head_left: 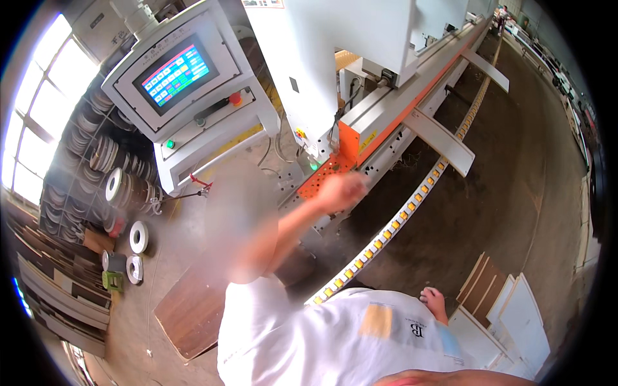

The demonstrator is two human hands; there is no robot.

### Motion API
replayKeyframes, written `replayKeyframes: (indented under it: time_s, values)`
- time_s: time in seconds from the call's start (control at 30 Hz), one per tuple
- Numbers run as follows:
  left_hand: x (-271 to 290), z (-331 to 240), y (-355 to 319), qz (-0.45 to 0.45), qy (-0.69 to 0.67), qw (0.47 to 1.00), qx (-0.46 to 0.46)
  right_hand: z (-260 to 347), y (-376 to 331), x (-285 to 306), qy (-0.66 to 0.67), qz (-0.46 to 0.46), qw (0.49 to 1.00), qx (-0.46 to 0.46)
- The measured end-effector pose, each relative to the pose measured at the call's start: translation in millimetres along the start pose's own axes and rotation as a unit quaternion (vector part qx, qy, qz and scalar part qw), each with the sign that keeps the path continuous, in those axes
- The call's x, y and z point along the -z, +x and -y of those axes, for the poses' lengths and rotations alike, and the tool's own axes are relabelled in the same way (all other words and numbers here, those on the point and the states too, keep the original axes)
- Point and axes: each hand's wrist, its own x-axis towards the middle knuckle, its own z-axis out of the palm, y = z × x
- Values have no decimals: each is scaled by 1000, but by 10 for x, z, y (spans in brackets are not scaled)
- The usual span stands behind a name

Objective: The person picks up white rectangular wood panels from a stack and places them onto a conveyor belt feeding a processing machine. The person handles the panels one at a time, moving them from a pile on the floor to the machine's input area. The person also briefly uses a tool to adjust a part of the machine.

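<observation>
My left hand (346, 192) reaches over an orange perforated plate (322, 183) at the near end of a long white machine (302, 71). Motion blurs its fingers, and I cannot make out anything in them. A grey blurred patch covers part of the left arm near the elbow. Beside the front of my white shirt, my right hand (434, 302) hangs with its fingers curled in and nothing visible in it. A narrow rail with a row of yellow blocks (386, 234) runs from near my waist into the distance, between my two hands.
A control panel with a lit touchscreen (172, 75) stands left of the machine. Flat support arms (444, 138) jut across the rail. Coiled rolls (122, 186) fill a rack at left. A brown board (193, 309) and white panels (521, 321) flank me.
</observation>
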Motion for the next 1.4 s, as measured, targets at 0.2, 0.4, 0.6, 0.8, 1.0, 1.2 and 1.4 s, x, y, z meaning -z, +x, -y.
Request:
replayKeyframes:
  time_s: [0.2,0.4,0.6,0.8,1.0,1.2,1.4]
  values:
    - [-1805,-1172,-462,229,-277,916,178,-721,-398,132,-13,-53,996,75]
    - [-2885,-1681,-1285,327,-320,871,181,-2087,-1329,547,183,-173,967,-28]
    - [-3362,-1909,-1488,431,-226,849,207,-3962,-2282,523,382,-333,845,-171]
    - [-4099,-1864,-1302,473,-187,846,160,-4442,-3058,78,466,-389,756,-246]
    - [-4909,-2588,-1237,564,-183,800,94,-4662,-2895,-162,507,-416,721,-226]
    - [-5796,-3036,-1045,687,-119,713,79,-4685,-2540,-3,604,-429,665,-95]
    - [-7149,-3517,-493,739,-117,648,145,-4784,-2431,-17,362,-516,728,-271]
